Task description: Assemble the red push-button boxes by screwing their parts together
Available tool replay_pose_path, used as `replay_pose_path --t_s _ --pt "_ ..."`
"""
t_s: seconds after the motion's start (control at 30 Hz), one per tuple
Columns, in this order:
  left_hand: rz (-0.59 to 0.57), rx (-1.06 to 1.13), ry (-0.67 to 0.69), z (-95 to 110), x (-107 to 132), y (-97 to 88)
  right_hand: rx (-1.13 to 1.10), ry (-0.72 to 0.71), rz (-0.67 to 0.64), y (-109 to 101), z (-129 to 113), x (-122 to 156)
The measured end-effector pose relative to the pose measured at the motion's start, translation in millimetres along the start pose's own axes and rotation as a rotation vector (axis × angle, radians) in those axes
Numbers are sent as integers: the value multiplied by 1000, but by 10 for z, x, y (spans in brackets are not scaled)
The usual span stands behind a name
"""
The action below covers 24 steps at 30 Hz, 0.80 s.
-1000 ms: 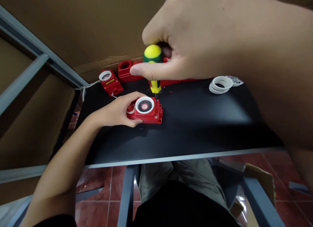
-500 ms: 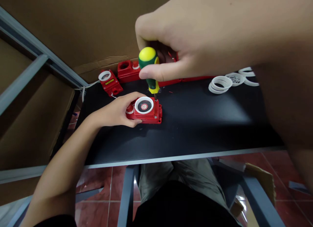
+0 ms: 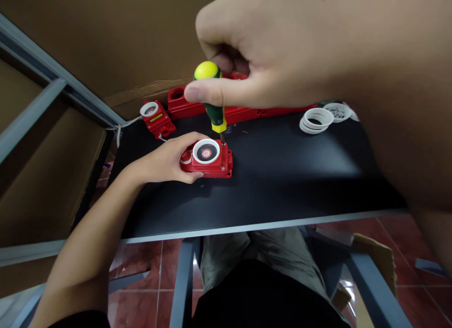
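Note:
My left hand (image 3: 172, 160) grips the left end of a red housing (image 3: 213, 170) lying on the black tabletop. A white ring (image 3: 216, 158) frames a dark round window on top of that housing. In my right hand (image 3: 247, 59) is a screwdriver (image 3: 215, 115) with a green and yellow handle, held nearly upright between thumb and fingers. Its tip meets the housing's far right corner, where a screw seems to sit; the contact is too small to make out. Another screw (image 3: 223, 168) shows at the near right corner.
A second red housing (image 3: 158, 124) with a white ring stands at the back left, a white cord beside it. Several red housings (image 3: 187, 109) line the back, partly behind my right hand. Loose white rings (image 3: 314, 128) and a white dish of small metal parts (image 3: 339, 112) lie at the right.
My right thumb has swung left across the screwdriver handle, and the fingers have loosened and turned. The handle leans slightly more left. My left hand and the housing keep their place on the table.

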State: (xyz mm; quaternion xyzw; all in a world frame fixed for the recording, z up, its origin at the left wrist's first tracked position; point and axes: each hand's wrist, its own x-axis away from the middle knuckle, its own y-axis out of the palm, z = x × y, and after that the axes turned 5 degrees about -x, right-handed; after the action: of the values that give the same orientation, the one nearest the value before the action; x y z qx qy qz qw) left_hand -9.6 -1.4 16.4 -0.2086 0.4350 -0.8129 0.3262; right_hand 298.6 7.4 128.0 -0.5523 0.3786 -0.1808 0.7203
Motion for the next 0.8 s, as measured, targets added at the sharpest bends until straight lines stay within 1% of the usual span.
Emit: replay_pose_path --t_s 0.1,0.3,0.47,0.57,0.7,0.8 --pt "3 3 -3 5 0 0 13 46 20 -18 -44 28" --pt "-5 0 -7 23 2 -8 -27 2 40 -17 -42 41" --pt "-4 -10 -4 13 5 -10 3 33 21 3 -52 30" --pt "2 -15 8 -3 3 -3 -44 7 25 14 19 36" --pt "1 -13 13 -17 -4 3 -159 -75 49 32 155 55" --pt "-2 -11 9 -15 -2 1 -139 -105 64 48 246 70"
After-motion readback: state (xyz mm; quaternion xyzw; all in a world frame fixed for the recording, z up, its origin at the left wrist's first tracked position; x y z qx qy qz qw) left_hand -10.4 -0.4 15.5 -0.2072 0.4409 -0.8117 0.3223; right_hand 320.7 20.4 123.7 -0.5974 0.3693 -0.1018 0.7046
